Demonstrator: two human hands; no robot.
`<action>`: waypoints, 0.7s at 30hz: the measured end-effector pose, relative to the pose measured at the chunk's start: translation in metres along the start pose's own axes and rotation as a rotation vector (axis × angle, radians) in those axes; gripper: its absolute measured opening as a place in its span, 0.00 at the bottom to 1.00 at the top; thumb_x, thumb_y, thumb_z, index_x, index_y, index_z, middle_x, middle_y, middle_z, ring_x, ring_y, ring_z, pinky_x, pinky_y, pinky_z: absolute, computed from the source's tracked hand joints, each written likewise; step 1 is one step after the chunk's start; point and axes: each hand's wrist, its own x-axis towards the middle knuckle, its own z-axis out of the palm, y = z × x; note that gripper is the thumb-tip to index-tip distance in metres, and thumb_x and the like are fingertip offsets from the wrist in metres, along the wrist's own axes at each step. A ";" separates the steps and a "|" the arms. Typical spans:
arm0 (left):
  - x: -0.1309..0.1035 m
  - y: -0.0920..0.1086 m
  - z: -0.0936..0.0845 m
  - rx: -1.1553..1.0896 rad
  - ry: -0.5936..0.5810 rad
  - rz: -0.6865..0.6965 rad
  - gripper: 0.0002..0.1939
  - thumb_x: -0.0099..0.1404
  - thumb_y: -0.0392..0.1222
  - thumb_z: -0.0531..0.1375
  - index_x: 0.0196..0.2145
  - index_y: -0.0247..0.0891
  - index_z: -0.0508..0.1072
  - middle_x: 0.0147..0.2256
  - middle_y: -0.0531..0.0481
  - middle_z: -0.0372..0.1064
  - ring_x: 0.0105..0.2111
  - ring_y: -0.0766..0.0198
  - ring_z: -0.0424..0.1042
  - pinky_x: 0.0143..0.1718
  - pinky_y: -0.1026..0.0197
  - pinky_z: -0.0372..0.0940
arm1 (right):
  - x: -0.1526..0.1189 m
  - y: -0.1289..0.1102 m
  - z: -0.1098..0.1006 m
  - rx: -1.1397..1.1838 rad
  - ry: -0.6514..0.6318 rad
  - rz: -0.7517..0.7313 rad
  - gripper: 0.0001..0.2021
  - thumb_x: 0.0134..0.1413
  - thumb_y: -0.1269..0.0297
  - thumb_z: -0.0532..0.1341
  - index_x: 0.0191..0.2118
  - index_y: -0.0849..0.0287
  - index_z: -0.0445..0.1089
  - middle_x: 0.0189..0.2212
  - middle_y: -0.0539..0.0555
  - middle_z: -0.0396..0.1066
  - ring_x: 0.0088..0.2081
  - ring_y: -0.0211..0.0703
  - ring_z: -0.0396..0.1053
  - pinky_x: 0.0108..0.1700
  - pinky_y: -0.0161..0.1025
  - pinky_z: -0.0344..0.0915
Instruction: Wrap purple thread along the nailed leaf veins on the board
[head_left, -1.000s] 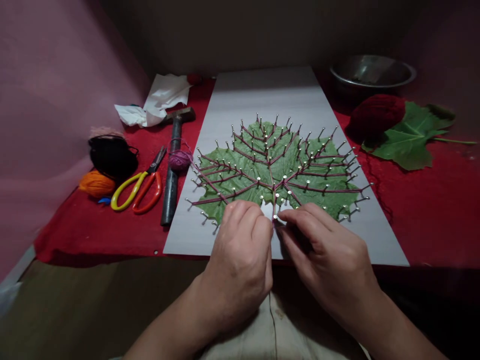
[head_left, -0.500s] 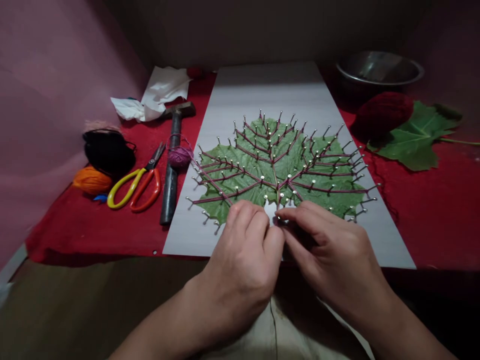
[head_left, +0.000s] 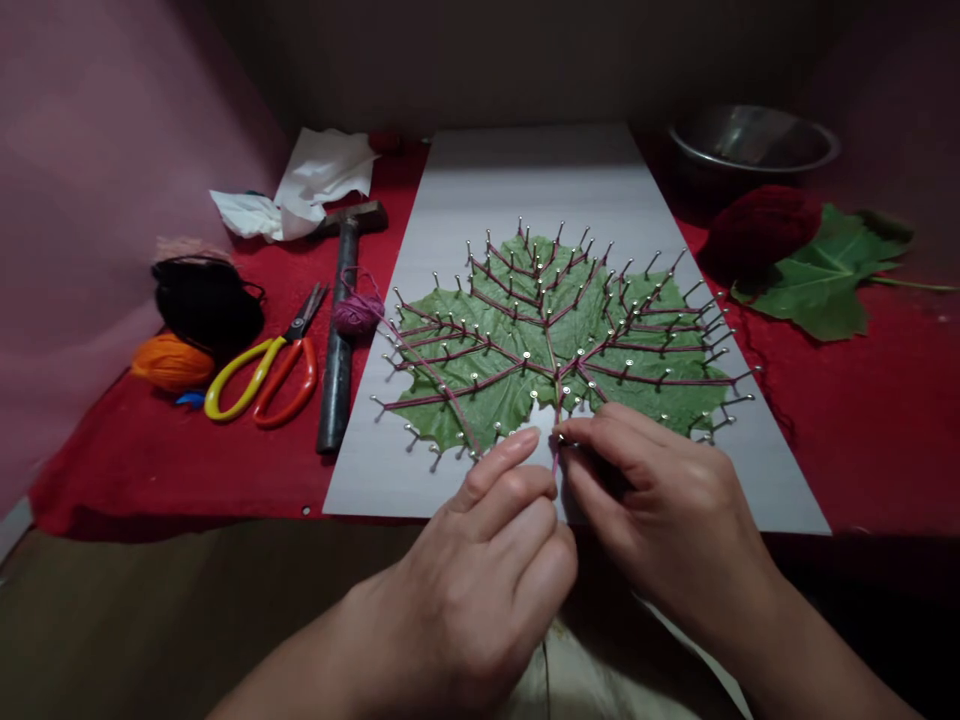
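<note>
Purple thread: one, both grips pinch it | leaves: two | hammer: one | scissors: one

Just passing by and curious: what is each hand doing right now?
Left hand: fingers curled, pinching the thin purple yarn strand.
Right hand: closed, fingertips pinching the same strand at the base of the nail-studded green leaf.

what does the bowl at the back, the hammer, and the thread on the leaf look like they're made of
The bowl looks like bare metal, probably steel: grey with a dull sheen. The hammer seems to have a dark metal head; its black handle could be metal or rubber. The thread strung between the nails looks like soft purple wool yarn, matte and fuzzy.
</note>
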 end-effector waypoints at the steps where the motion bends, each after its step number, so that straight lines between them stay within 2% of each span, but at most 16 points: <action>1: -0.003 0.002 0.000 -0.020 0.003 -0.029 0.13 0.63 0.26 0.48 0.36 0.31 0.71 0.29 0.47 0.67 0.41 0.59 0.66 0.63 0.46 0.55 | 0.000 0.000 0.000 -0.001 0.005 0.001 0.07 0.55 0.75 0.57 0.36 0.62 0.72 0.27 0.51 0.69 0.26 0.35 0.67 0.29 0.32 0.63; 5: -0.010 0.006 0.002 -0.088 0.007 -0.064 0.15 0.64 0.27 0.48 0.44 0.27 0.70 0.28 0.48 0.66 0.39 0.62 0.66 0.63 0.50 0.55 | 0.000 0.000 0.002 -0.002 0.021 0.009 0.08 0.55 0.75 0.57 0.37 0.62 0.73 0.27 0.50 0.69 0.27 0.36 0.68 0.29 0.32 0.64; 8: -0.012 0.006 0.002 -0.085 0.000 -0.036 0.14 0.65 0.27 0.48 0.43 0.27 0.71 0.27 0.49 0.66 0.39 0.62 0.66 0.64 0.51 0.55 | -0.002 0.000 0.002 0.016 0.011 0.018 0.07 0.56 0.74 0.58 0.39 0.61 0.72 0.28 0.50 0.70 0.29 0.36 0.69 0.30 0.32 0.65; 11: -0.013 0.004 0.001 -0.083 0.017 -0.052 0.14 0.66 0.28 0.48 0.43 0.27 0.71 0.28 0.48 0.67 0.39 0.62 0.67 0.63 0.51 0.56 | -0.007 0.001 0.000 0.037 0.063 0.022 0.09 0.57 0.73 0.58 0.44 0.60 0.70 0.30 0.50 0.71 0.29 0.35 0.70 0.31 0.31 0.65; 14: -0.013 0.003 0.000 -0.098 0.027 -0.056 0.14 0.66 0.28 0.48 0.42 0.27 0.72 0.28 0.48 0.66 0.38 0.61 0.66 0.62 0.50 0.56 | -0.014 0.002 -0.003 -0.030 0.114 -0.062 0.10 0.58 0.74 0.58 0.45 0.60 0.68 0.31 0.52 0.70 0.30 0.35 0.69 0.31 0.32 0.66; 17: -0.013 0.002 -0.001 -0.116 0.007 -0.037 0.13 0.66 0.28 0.49 0.40 0.27 0.72 0.26 0.49 0.64 0.37 0.62 0.66 0.63 0.51 0.56 | -0.020 0.003 -0.004 -0.132 0.082 -0.183 0.12 0.59 0.77 0.57 0.47 0.62 0.69 0.33 0.56 0.70 0.33 0.38 0.70 0.32 0.34 0.67; 21: -0.013 0.001 -0.001 -0.110 0.013 -0.041 0.12 0.65 0.27 0.49 0.40 0.27 0.72 0.26 0.49 0.63 0.37 0.61 0.64 0.62 0.49 0.56 | -0.025 0.006 -0.001 -0.152 0.059 -0.270 0.15 0.56 0.80 0.58 0.50 0.69 0.69 0.35 0.60 0.70 0.37 0.43 0.68 0.36 0.39 0.68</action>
